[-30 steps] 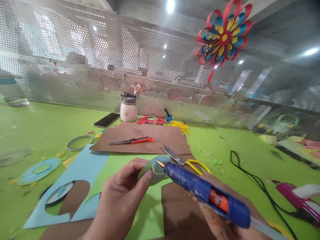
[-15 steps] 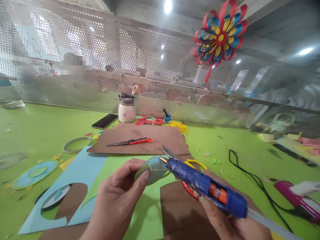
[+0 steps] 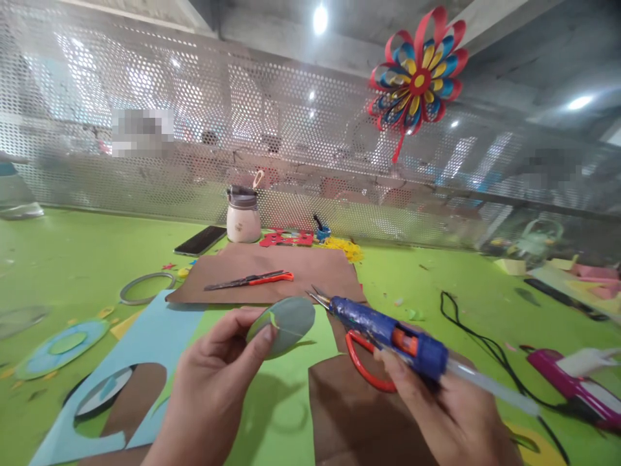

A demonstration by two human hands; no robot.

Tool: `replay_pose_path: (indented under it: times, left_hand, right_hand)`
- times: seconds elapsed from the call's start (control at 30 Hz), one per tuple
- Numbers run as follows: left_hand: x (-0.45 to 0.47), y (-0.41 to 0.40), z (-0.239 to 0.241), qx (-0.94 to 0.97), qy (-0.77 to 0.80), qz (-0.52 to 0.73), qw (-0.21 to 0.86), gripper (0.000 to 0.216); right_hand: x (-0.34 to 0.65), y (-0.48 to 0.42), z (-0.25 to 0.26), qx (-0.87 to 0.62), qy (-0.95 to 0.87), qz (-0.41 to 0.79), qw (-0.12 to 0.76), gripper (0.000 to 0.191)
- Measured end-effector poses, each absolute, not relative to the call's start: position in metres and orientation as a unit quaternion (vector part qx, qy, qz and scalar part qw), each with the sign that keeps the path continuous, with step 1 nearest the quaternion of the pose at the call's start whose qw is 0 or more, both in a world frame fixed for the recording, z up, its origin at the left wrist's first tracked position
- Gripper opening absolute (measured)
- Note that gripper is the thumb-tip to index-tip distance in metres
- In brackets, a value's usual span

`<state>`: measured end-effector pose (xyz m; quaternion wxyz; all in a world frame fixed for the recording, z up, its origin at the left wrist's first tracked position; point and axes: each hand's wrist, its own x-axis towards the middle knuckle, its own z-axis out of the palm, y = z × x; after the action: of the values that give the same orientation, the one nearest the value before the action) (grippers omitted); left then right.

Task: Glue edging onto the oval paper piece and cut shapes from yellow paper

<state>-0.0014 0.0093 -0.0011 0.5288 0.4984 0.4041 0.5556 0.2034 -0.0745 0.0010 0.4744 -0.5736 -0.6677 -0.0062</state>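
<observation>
My left hand pinches a small round blue-green paper disc by its lower left edge and holds it above the green table. My right hand grips a blue hot glue gun with a clear glue stick out the back. Its metal nozzle points left, just beside the disc's right edge. Red-handled scissors lie on brown paper under the gun.
A second brown sheet carries a red utility knife. Light blue paper with cut-outs lies at left. A jar, phone, black cord and pink tool sit around. A paper flower hangs on the perforated screen.
The glue gun has drawn back to the right, off the disc. My left hand has turned the disc so its flat face shows. Red scissor handles have come into view under the gun.
</observation>
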Motion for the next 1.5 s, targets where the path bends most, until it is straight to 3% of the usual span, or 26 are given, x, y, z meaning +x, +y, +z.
replay_pose_path:
  times: [0.2, 0.33, 0.5, 0.7, 0.77, 0.87, 1.03, 1.5]
  left_hand:
    - [-0.005, 0.024, -0.004, 0.448, 0.371, 0.540, 0.608, 0.015]
    - [-0.004, 0.030, -0.005, 0.448, 0.368, 0.528, 0.621, 0.017]
    - [-0.004, 0.026, 0.001, 0.450, 0.373, 0.509, 0.632, 0.016]
    - [-0.004, 0.020, 0.000, 0.475, 0.354, 0.510, 0.624, 0.021]
    - [-0.002, 0.019, -0.003, 0.487, 0.352, 0.506, 0.618, 0.023]
    - [0.001, 0.017, -0.005, 0.506, 0.349, 0.499, 0.611, 0.022]
    - [0.003, 0.016, -0.006, 0.530, 0.358, 0.485, 0.597, 0.020]
    - [0.006, 0.006, -0.004, 0.562, 0.366, 0.443, 0.595, 0.016]
  right_hand:
    - [0.226, -0.037, -0.013, -0.639, -0.665, 0.008, 0.385, 0.022]
    - [0.252, -0.006, -0.035, -0.738, -0.624, -0.051, 0.251, 0.028]
    - [0.279, 0.006, -0.049, -0.759, -0.613, -0.050, 0.216, 0.032]
    - [0.236, -0.017, -0.007, -0.714, -0.630, -0.073, 0.297, 0.027]
    - [0.205, -0.026, 0.009, -0.627, -0.676, 0.001, 0.387, 0.024]
    - [0.170, -0.032, 0.020, -0.537, -0.704, 0.105, 0.453, 0.027]
    - [0.153, -0.030, 0.013, -0.536, -0.700, 0.143, 0.450, 0.051]
    - [0.146, -0.028, 0.004, -0.564, -0.664, 0.088, 0.483, 0.040]
